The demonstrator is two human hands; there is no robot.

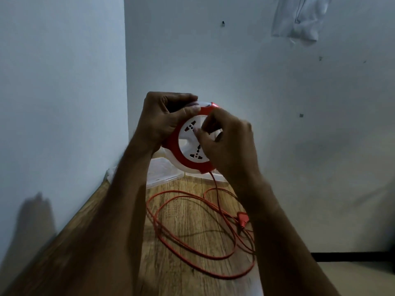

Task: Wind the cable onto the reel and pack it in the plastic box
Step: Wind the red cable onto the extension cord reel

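I hold a round red-and-white cable reel [188,146] with sockets on its white face up in front of the wall. My left hand [164,118] grips its upper left rim. My right hand [226,142] is closed on the middle of its face, fingers pinched there. A red cable [192,242] hangs from the reel's bottom edge and lies in loose loops on the wooden table [171,274]. Its red plug [242,218] rests at the right of the loops. A clear plastic box [162,171] sits behind the reel in the corner, partly hidden.
Pale walls meet in a corner just behind the box. A clear plastic bag [299,18] hangs on the wall at upper right. The table's right edge drops to a floor with a dark skirting strip [352,256].
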